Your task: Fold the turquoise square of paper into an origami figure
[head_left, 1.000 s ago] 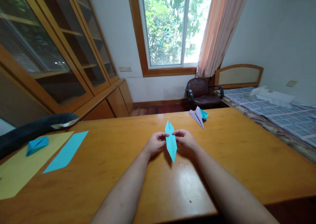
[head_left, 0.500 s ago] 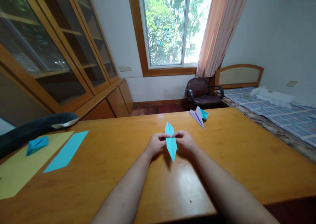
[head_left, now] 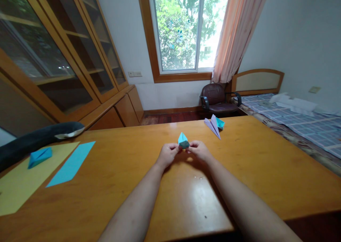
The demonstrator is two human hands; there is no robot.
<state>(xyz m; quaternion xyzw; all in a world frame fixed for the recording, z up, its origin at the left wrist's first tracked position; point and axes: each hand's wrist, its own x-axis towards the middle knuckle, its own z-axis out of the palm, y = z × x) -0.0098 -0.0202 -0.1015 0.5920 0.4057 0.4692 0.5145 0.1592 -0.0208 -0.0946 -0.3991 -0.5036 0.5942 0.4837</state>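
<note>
A small piece of folded light-blue paper (head_left: 182,138) is held between both hands above the wooden table. Its far end comes to a point, and its near part is bent up, showing a dark, shaded face. My left hand (head_left: 168,154) pinches its left edge between thumb and fingers. On the opposite edge, my right hand (head_left: 198,151) is closed in a similar pinch. The fingertips partly cover the lower corners of the paper.
The wooden table (head_left: 128,199) carries a purple paper plane (head_left: 213,127) and a teal folded paper (head_left: 220,123) at its far right. At left lie a blue strip (head_left: 71,165), a yellow sheet (head_left: 18,185), a blue folded paper (head_left: 39,157) and a dark, long object (head_left: 34,139).
The near half of the light-blue paper, which pointed toward me, is now folded up, so the piece looks much shorter. Both hands keep their pinch at nearly the same place.
</note>
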